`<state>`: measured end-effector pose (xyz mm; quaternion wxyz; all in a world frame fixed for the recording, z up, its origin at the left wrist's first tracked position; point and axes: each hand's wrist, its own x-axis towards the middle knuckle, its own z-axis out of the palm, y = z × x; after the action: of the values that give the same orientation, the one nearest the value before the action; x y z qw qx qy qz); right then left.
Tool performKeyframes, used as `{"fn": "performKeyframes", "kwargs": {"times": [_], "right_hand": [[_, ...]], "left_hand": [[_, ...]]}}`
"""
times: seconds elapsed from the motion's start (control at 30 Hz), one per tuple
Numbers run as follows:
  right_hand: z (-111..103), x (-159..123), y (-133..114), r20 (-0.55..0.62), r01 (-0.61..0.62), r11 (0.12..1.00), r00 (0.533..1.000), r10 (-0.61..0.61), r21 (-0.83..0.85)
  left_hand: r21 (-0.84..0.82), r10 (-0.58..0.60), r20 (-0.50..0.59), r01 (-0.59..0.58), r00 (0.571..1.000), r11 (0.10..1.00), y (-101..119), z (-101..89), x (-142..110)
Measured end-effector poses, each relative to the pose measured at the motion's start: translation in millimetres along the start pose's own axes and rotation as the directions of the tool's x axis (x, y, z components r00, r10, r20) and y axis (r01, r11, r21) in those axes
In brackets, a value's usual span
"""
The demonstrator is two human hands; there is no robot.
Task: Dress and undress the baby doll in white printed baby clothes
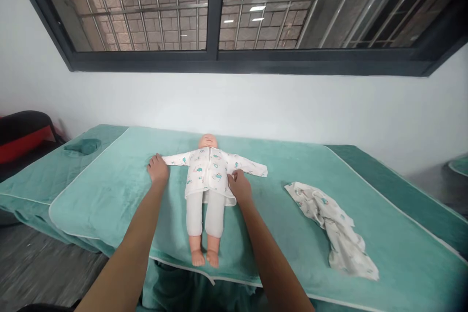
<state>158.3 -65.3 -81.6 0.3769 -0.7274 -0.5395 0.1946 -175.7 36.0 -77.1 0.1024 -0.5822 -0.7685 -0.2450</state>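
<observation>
A baby doll [208, 141] lies on its back on the green table cover, its bare feet toward me. It wears white trousers [214, 214] and a white long-sleeved baby shirt [203, 175] with a small coloured print; the sleeves are spread out to both sides. My left hand [158, 169] is closed on the cuff of the left-hand sleeve. At the shirt's right side, below the other sleeve, my right hand [240, 186] pinches the fabric edge, its fingertips partly hidden. A crumpled printed white garment [332, 226] lies apart to the right.
The green padded cover [120, 180] spreads over a bed-like table against a white wall [183, 102]. Above is a dark-framed window [214, 62] with metal bars outside. A black and red object [27, 141] stands beyond the left end.
</observation>
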Motion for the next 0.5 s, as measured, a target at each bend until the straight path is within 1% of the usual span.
{"fn": "performKeyframes", "kwargs": {"times": [0.07,0.13,0.2,0.27,0.33,0.4,0.5], "right_hand": [[-0.5,0.7,2.6,0.010,0.008,1.000,1.000,-0.008,0.001],[-1.1,1.6,5.5,0.011,0.005,1.000,1.000,-0.005,0.005],[-1.1,2.5,7.9,0.004,-0.007,1.000,1.000,0.007,0.005],[-0.4,3.2,9.4,-0.011,-0.022,1.000,1.000,0.022,-0.002],[0.9,4.0,10.1,-0.028,-0.029,1.000,0.999,0.029,-0.008],[2.3,4.5,10.4,-0.038,-0.024,1.000,0.999,0.024,-0.007],[4.9,3.8,10.0,-0.032,0.023,0.999,0.999,-0.021,0.037]], "left_hand": [[-0.009,-0.005,-0.010,0.005,1.000,1.000,-1.3,-3.2,-5.0],[-0.046,0.018,-0.035,-0.019,0.999,0.999,-3.0,-7.5,-11.2],[-0.145,0.077,-0.076,-0.087,0.994,0.986,-3.8,-12.4,-19.1],[-0.284,0.133,-0.098,-0.155,0.986,0.946,-2.3,-16.8,-29.0],[-0.404,0.163,-0.062,-0.174,0.985,0.898,2.6,-20.0,-40.7],[-0.504,0.192,0.017,-0.157,0.981,0.849,10.3,-21.4,-53.0],[-0.603,0.253,0.125,-0.129,0.959,0.787,23.7,-21.5,-68.4]]}}
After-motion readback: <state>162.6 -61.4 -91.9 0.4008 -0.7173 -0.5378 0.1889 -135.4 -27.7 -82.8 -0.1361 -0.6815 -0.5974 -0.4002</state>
